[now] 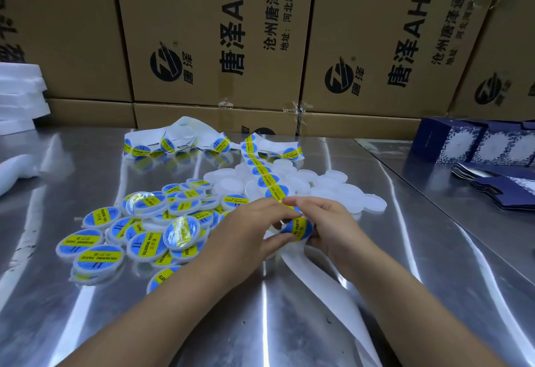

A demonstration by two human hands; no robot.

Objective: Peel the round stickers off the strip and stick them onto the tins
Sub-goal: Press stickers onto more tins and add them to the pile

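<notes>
A white backing strip (262, 169) carrying blue-and-yellow round stickers runs from the back of the steel table down to my hands. Between them sits one round sticker (298, 229), over a white tin that is mostly hidden. My left hand (246, 230) curls around the tin's left side, thumb under it. My right hand (330, 221) pinches the strip and sticker edge from the right. The bare backing tail (327, 285) trails toward me. Stickered tins (139, 230) lie heaped to the left; plain white tins (333, 190) lie behind my hands.
Stacked cardboard boxes (208, 42) wall off the back of the table (86, 163). Blue patterned cartons (477, 143) and flat blue sleeves (503, 187) sit at the right on a second table. White foam pieces (20, 97) are at the far left.
</notes>
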